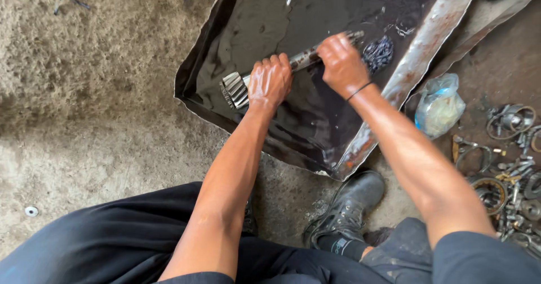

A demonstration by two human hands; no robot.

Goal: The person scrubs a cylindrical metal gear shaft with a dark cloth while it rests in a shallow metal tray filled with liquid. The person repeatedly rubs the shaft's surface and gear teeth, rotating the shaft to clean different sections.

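My left hand (pixel 270 82) is wrapped tight around the gear shaft (pixel 293 64) just behind its toothed end, which lies low in the dark, wet metal tray (pixel 428 41) on the floor. My right hand (pixel 341 64) is closed around the shaft's far end, wet and oily. A dark tangle of wire (pixel 378 53) sits just beside that hand. Right of the tray lie a plastic bag (pixel 440 104) and loose metal parts (pixel 510 160). My boot (pixel 346 205) is near the tray's corner.

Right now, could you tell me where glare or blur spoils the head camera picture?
Head view: daylight glints off the wet tray rim, the oily left hand and right hand; the geared shaft stays sharp; little blur anywhere.
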